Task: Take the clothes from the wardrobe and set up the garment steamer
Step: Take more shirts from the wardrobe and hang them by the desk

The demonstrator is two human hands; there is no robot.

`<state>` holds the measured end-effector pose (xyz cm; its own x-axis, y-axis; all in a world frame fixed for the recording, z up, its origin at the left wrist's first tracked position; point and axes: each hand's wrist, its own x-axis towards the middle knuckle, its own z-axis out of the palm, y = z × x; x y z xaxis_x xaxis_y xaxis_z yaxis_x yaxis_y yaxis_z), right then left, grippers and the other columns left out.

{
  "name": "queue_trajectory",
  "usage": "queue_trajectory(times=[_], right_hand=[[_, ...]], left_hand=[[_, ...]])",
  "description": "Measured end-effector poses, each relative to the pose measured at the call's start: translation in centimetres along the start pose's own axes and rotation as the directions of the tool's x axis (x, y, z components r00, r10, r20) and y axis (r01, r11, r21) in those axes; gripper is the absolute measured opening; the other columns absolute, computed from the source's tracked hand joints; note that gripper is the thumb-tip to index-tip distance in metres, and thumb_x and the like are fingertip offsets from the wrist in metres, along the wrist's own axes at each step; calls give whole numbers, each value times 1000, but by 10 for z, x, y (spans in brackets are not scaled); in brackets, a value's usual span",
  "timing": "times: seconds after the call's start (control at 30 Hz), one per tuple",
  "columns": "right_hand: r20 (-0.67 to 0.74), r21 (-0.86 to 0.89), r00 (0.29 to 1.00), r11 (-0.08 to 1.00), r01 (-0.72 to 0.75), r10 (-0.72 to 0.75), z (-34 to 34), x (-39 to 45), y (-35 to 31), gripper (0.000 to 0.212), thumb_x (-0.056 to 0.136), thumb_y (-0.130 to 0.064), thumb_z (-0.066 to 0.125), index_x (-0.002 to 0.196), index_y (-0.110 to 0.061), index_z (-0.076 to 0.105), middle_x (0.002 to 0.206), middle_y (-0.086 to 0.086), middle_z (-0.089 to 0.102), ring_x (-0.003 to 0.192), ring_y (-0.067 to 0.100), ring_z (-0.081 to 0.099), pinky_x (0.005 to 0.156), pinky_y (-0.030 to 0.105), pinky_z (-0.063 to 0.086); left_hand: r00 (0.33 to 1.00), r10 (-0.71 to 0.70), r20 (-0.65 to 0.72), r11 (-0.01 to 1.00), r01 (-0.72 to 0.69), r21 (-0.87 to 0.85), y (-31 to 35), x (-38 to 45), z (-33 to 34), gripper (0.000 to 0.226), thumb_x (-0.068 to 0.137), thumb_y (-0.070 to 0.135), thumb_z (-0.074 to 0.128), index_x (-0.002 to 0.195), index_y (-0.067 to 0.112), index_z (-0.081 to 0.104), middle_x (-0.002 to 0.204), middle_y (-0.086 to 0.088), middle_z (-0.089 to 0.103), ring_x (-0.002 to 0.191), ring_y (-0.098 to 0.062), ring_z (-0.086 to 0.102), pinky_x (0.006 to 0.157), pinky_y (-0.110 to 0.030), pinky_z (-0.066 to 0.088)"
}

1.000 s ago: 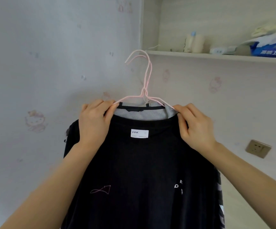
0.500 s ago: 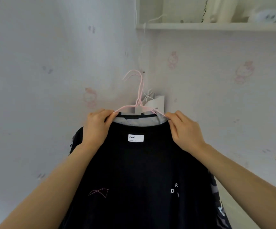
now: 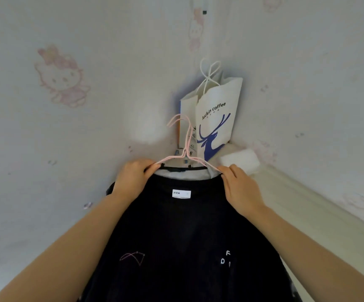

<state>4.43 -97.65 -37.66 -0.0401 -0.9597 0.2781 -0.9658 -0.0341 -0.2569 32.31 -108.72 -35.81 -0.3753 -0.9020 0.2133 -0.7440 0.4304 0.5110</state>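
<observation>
Black soft T-shirt (image 3: 185, 236) on thin pink wire hangers (image 3: 186, 153) looks light and floppy (likely slippery), so left hand (image 3: 133, 177) and right hand (image 3: 240, 188) pinch the hangers' shoulders.

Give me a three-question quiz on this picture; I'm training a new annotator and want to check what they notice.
1. True or false: the black shirt hangs on a blue plastic hanger.
2. Which hand holds the shirt at the hanger's shoulder? A) left hand only B) right hand only C) both
3. Fill in: the words printed on the white paper bag in the corner are "luckin ____".

Key: 1 false, the hanger is pink wire; 2 C; 3 coffee.
</observation>
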Motion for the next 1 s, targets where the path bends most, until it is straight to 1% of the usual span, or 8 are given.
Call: queue_trajectory(times=[0.1, 0.2, 0.27, 0.37, 0.5, 0.67, 0.87, 1.0], right_hand=[[128, -23, 991, 999, -44, 46, 29, 4, 9, 27, 98, -18, 44, 124, -16, 50, 105, 3, 53, 91, 27, 53, 61, 41, 49], [252, -21, 966, 998, -51, 55, 52, 10, 13, 39, 97, -16, 44, 136, -17, 41, 120, 5, 51, 103, 28, 50, 77, 42, 48], [316, -60, 944, 995, -84, 98, 65, 12, 18, 43, 96, -15, 45, 138, -17, 38, 127, 6, 50, 109, 29, 50, 85, 43, 47], [342, -117, 916, 976, -181, 211, 76, 6, 28, 33, 100, -28, 39, 131, -15, 44, 126, 6, 53, 111, 30, 52, 85, 41, 45], [290, -146, 930, 971, -188, 224, 81, -10, 42, 30, 101, -29, 38, 123, -15, 51, 111, 7, 60, 96, 30, 57, 77, 41, 43], [198, -91, 960, 979, -184, 199, 85, -20, 45, 29, 95, -12, 51, 124, -10, 58, 103, 10, 64, 88, 34, 58, 73, 42, 44], [65, -103, 983, 981, -167, 174, 76, -13, 42, 28, 89, -5, 61, 117, -10, 62, 93, 10, 63, 81, 32, 58, 68, 38, 43], [58, -111, 986, 982, -150, 157, 77, 4, 52, 36, 86, 0, 62, 121, -10, 61, 93, 11, 62, 84, 33, 56, 69, 37, 43]], left_hand=[[981, -124, 147, 992, 123, 11, -17, 5, 25, 26, 95, 38, 55, 97, 16, 70, 88, -2, 69, 82, -24, 62, 70, -32, 46], [944, -203, 261, 979, 195, 54, -41, 0, 42, 32, 95, 44, 51, 110, 20, 66, 103, -1, 69, 95, -25, 62, 82, -35, 49], [927, -229, 296, 973, 212, 89, -58, -8, 46, 33, 94, 43, 52, 114, 19, 64, 109, -5, 67, 101, -26, 61, 88, -36, 48], [918, -262, 297, 963, 230, 139, -77, -21, 46, 33, 93, 31, 57, 121, 13, 59, 118, -9, 61, 109, -28, 57, 95, -36, 44], [941, -265, 210, 953, 223, 206, -84, -40, 49, 32, 92, 12, 57, 123, 5, 58, 123, -15, 58, 109, -34, 57, 94, -39, 45], [964, -238, 117, 896, 171, 411, -79, -50, 65, 17, 82, 1, 66, 99, 2, 65, 96, -20, 62, 85, -42, 61, 66, -49, 54], [979, -195, 54, 858, 144, 493, -67, -41, 71, 32, 68, -9, 70, 97, 3, 67, 87, -21, 60, 81, -42, 60, 59, -46, 51], [989, -150, 11, 878, 128, 462, -61, -24, 72, 42, 64, -16, 67, 103, -2, 66, 88, -25, 57, 80, -45, 60, 55, -47, 51]])
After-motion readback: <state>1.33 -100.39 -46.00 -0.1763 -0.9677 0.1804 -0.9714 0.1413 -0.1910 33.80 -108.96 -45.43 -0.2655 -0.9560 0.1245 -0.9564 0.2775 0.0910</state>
